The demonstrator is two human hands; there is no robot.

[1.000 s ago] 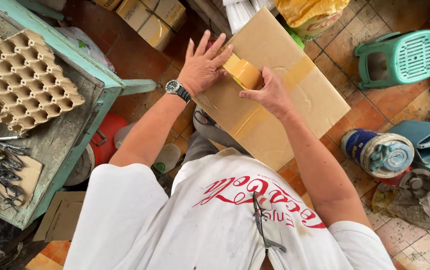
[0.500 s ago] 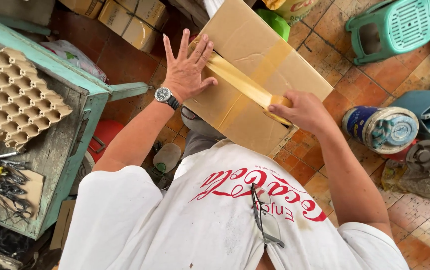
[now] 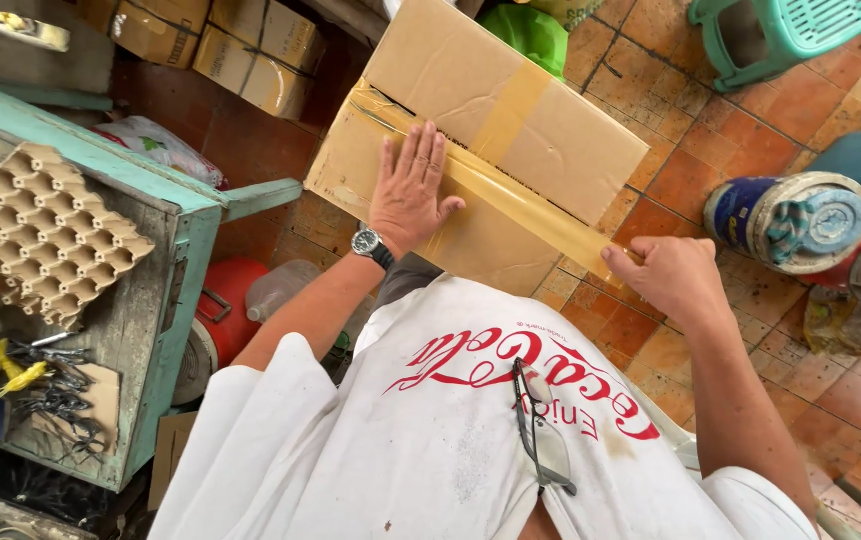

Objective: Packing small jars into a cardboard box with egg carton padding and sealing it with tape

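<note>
**Taping the box**

Person sits w/ a cardboard box (image 3: 510,120) across the lap, tilted, far end out over the tiled floor (image 3: 710,170). Left hand (image 3: 410,190) lies flat on the box top, fingers spread a little, palm pressing down on a strip of brown tape (image 3: 520,205) that runs diagonally along the flap seam. A watch (image 3: 368,242) on that wrist. Right hand (image 3: 675,280) is just past the box's near-right edge, closed into a fist around the tape's end; strip is taut betw. the two hands. Can't tell if a roll is inside the fist, hidden by the fingers. An older tape strip crosses the box the other way.

Left of the person: a teal table (image 3: 200,215) w/ an egg tray (image 3: 45,235) on it, plus small tools and pale tubes at the edge. Red canister (image 3: 230,295) under the table. More boxes (image 3: 215,45) beyond. Right side: a blue can (image 3: 785,220) stuffed w/ cloth, a green stool (image 3: 790,30) further off. Glasses (image 3: 540,430) hang from the white shirt's collar.
</note>
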